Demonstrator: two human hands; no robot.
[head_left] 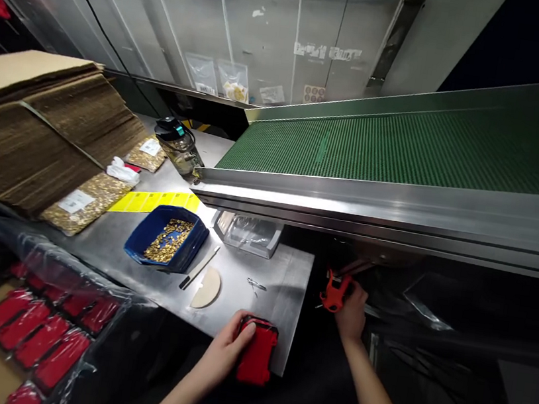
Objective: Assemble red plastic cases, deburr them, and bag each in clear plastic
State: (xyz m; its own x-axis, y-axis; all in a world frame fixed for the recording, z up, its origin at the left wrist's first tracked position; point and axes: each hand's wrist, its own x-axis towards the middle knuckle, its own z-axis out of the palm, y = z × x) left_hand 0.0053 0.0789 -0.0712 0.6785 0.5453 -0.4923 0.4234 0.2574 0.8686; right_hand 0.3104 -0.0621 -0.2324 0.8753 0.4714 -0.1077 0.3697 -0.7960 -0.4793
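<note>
My left hand [227, 351] is closed on a red case [256, 355] that rests at the near edge of the grey steel table [283, 277]. My right hand [351, 315] reaches down past the table's right edge into the dark space below the conveyor, its fingers wrapped round an orange-red tool [336, 291] that looks like a tape dispenser. A blue tray [167, 238] with small gold parts sits on the table further back, to the left of my hands.
A green conveyor belt [407, 148] with a steel frame runs across the right. Flat cardboard [34, 129] is stacked at the left. A plastic-lined box [31, 329] of several red cases stands at lower left. Nearby lie a clear plastic tray [248, 232], bagged parts [81, 202] and a yellow strip [156, 201].
</note>
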